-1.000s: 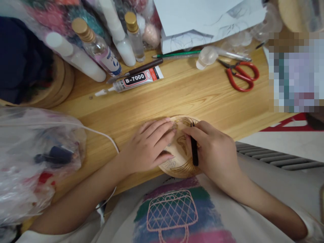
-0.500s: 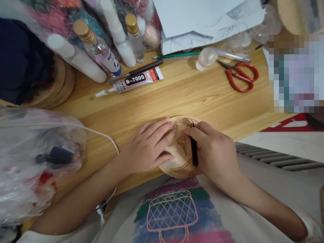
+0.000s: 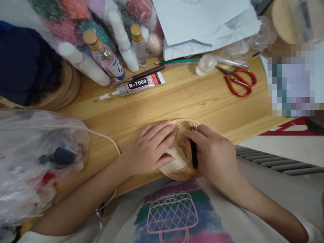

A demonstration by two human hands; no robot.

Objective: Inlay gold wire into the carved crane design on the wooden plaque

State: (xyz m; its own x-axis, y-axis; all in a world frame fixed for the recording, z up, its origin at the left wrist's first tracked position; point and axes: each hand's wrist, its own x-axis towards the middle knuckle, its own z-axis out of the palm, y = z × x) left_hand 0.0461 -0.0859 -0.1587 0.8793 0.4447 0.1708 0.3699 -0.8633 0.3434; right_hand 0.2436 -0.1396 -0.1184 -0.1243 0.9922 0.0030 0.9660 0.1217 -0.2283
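Observation:
A round wooden disc (image 3: 181,161) with curling line drawings and gold-brown wire-like lines near its rim lies at the table's front edge. My left hand (image 3: 150,148) rests flat over its left side, fingers stretched out and thumb apart. On the right side, my right hand (image 3: 215,152) is closed around slim black tweezers (image 3: 194,152). Their two narrow tips point away from me, over the upper right part of the disc. Whatever may be between the tips is too small to make out, and my right hand covers the disc's right edge.
Beyond the disc lie a B-7000 glue tube (image 3: 139,84), a dark-handled tool (image 3: 148,72), a green pencil (image 3: 179,61) and red-handled scissors (image 3: 240,82). Bottles (image 3: 105,57) and paper sheets (image 3: 202,23) stand behind. A plastic bag (image 3: 27,162) and white cable (image 3: 103,135) are left.
The whole view has shifted slightly, so the table items appear a little lower. Both hands keep nearly the same place on the disc, and the tweezers stay in my right hand.

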